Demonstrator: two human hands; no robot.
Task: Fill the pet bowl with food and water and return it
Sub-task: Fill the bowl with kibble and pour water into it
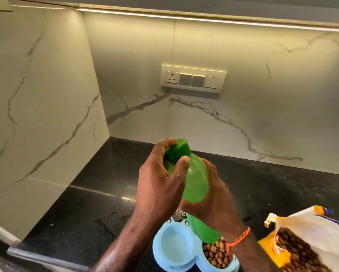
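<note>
Pet bowl (pixel 186 252), light blue double type, sits on the black desk (pixel 90 203) at bottom centre, partly cut off by the frame edge. Left compartment holds clear water, right one brown kibble (pixel 216 255). Both forearms cross over it & hide part of the kibble side.

Directly above the bowl: green plastic water bottle (pixel 197 181), tilted, cap end up-left, base down by the bowl's back rim. Right hand (pixel 217 201) wraps the bottle body from the right, fingers clamped on it; orange thread bracelet (pixel 238 239) on that wrist. Left hand (pixel 160 179) is at the darker green cap (pixel 177 152), thumb & fingers curled round it, pinching it.

Right of the bowl, near it: opened pet food bag (pixel 310 238), white/yellow, mouth open w/ kibble showing, lying on the desk.

Desk surface wet in spots near the bowl. Behind: marble-look backsplash (pixel 243 107) w/ a socket & switch plate (pixel 193 78), LED strip (pixel 204 19) under the cabinet above.
</note>
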